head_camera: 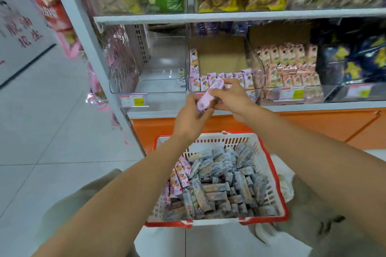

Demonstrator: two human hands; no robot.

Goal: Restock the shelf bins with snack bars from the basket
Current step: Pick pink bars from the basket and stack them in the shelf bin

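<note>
The left hand [193, 116] and right hand [232, 98] together grip pink snack bars [208, 97] just before the part-filled middle bin [259, 77], while the near basket [167, 224] is heaped, so most restocking looks left to do.

Pale tiled floor [41, 131], grey shelf frame [83, 48], orange base cabinet [313, 125], white signboard [18, 27]

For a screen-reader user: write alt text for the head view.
The left hand and right hand hold a pink bar before a clear bin with a row of bars; a basket of more bars sits below.
</note>
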